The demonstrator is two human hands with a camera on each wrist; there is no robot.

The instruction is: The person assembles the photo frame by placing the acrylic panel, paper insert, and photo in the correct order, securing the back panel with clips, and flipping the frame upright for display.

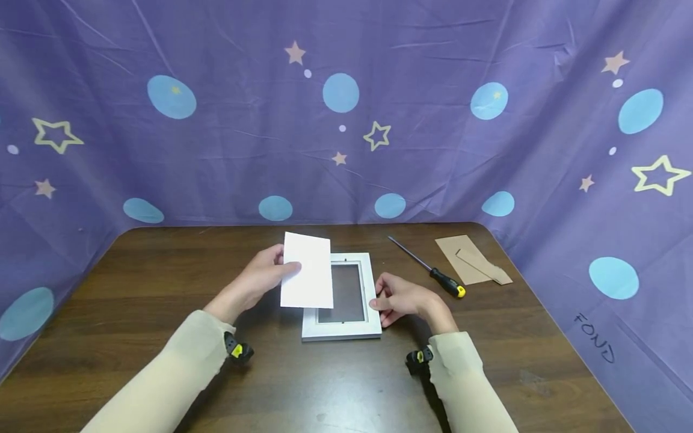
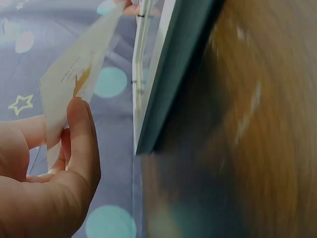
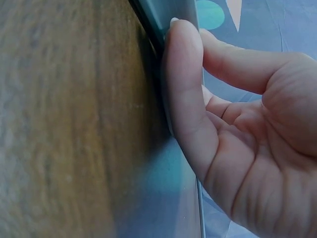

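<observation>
A white sheet of paper (image 1: 307, 273) is pinched at its left edge by my left hand (image 1: 260, 279), thumb on the upper face. In the left wrist view, the other side of the sheet (image 2: 59, 89) carries faint writing and an orange-yellow mark. Beneath it lies a white picture frame (image 1: 346, 330), its grey inside partly covered from view by the sheet. My right hand (image 1: 406, 299) holds the frame by its right side. The right wrist view has the thumb and fingers of that hand (image 3: 237, 119) at the frame's edge (image 3: 181, 11).
Right of the frame lies a screwdriver (image 1: 447, 281) with a black and yellow handle. Farther right are a brown backing board (image 1: 453, 246) and a brown strip (image 1: 487, 269) lying over it. A purple patterned cloth (image 1: 335, 174) hangs behind the wooden table (image 1: 162, 270).
</observation>
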